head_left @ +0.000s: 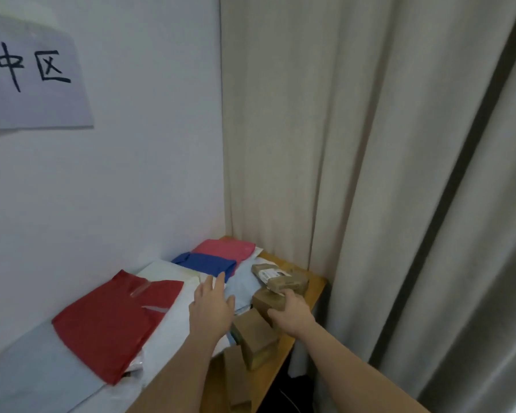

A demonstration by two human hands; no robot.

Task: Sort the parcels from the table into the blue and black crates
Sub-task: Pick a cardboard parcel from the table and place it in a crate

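Note:
Parcels cover the wooden table point(315, 289) against the wall. A dark red mailer bag point(113, 320) lies at the left on pale bags. Further back lie a blue bag point(204, 263) and a pink bag point(225, 248). Several brown cardboard boxes sit at the right. My right hand point(291, 315) grips a small brown box point(265, 301) just below a labelled box point(283, 278). My left hand point(210, 308) hovers with fingers spread over the white and light blue bags point(242, 284). No crate is in view.
Another brown box point(255, 338) leans near the table's front edge, with flat cardboard point(236, 380) below it. A beige curtain point(370, 144) hangs close at the right. A paper sign point(33, 76) is fixed on the white wall.

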